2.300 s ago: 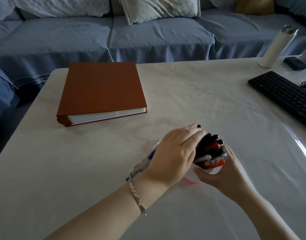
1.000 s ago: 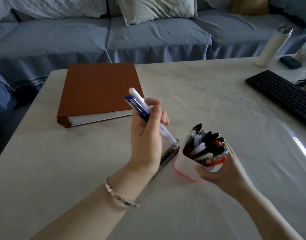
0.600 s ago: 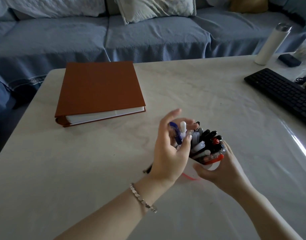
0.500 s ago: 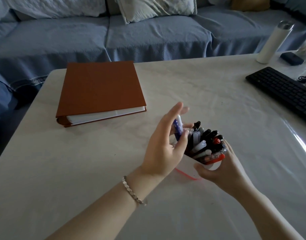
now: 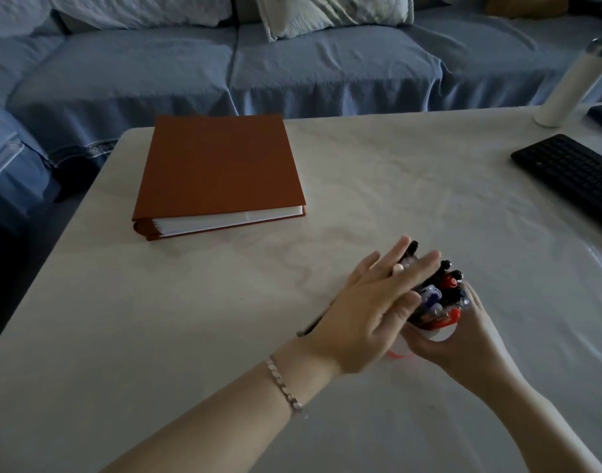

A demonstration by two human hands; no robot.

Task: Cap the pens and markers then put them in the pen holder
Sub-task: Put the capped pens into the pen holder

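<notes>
L hand (image 5: 368, 312) flat, fingers straight, pressing on pens (image 5: 443, 295) in pen holder (image 5: 435, 336). R hand (image 5: 463, 339) curled round holder from 4 o'clock. 1 loose pen (image 5: 311, 328) pokes out under L hand, 8 o'clock. Far: binder (image 5: 217, 172) 10 o'clock, keyboard (image 5: 572, 175) 2, bottle (image 5: 572, 87) 1.

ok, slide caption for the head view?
Left hand flat on pens in the holder, right hand gripping it; dark pen on table.

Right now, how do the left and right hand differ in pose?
The left hand lies flat, fingers straight, over the tops of the pens; the right hand curls round the pen holder from the side. The left hand's wrist wears a bracelet; the right hand's wrist is bare. Both hands are at the same pen holder.
</notes>
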